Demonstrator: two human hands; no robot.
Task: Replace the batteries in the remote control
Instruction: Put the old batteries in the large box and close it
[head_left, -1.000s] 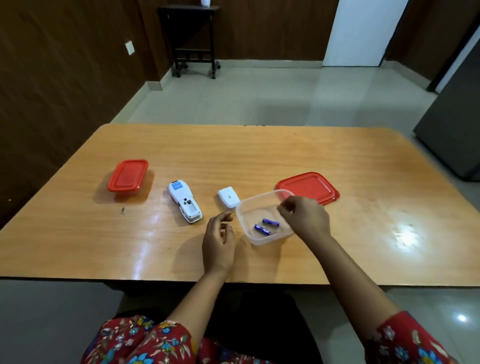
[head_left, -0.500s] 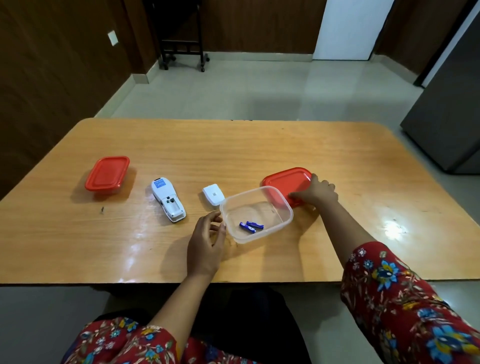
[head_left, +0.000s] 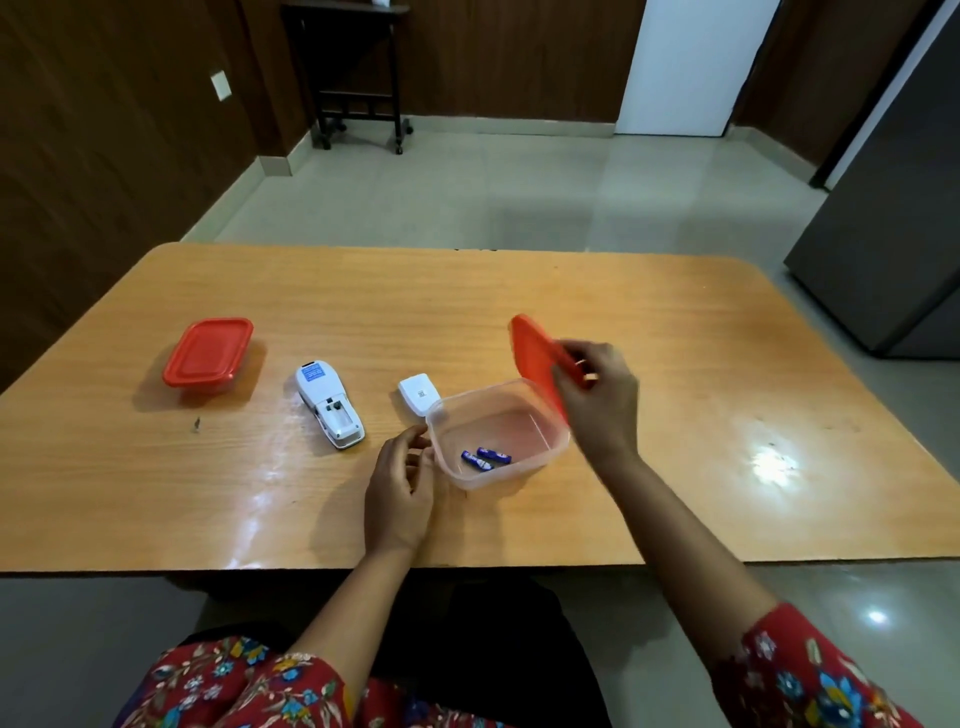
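The white remote control (head_left: 329, 405) lies face down on the wooden table (head_left: 675, 338), its battery bay open and empty. Its white battery cover (head_left: 418, 393) lies to its right. A clear plastic container (head_left: 498, 434) holds two blue batteries (head_left: 485, 457). My right hand (head_left: 597, 400) holds the red lid (head_left: 535, 361) tilted on edge above the container's far right rim. My left hand (head_left: 400, 483) rests at the container's left wall, fingers loosely curled and touching it.
A second container with a red lid (head_left: 208, 353) stands closed at the table's left. The table's near edge runs just under my forearms. A dark side table (head_left: 358, 78) and a grey cabinet (head_left: 893, 234) stand on the floor beyond.
My right hand went from the container to the red lid lying flat on the table, took it and lifted it, tilted, over the container. The left hand stayed at the container's left side.
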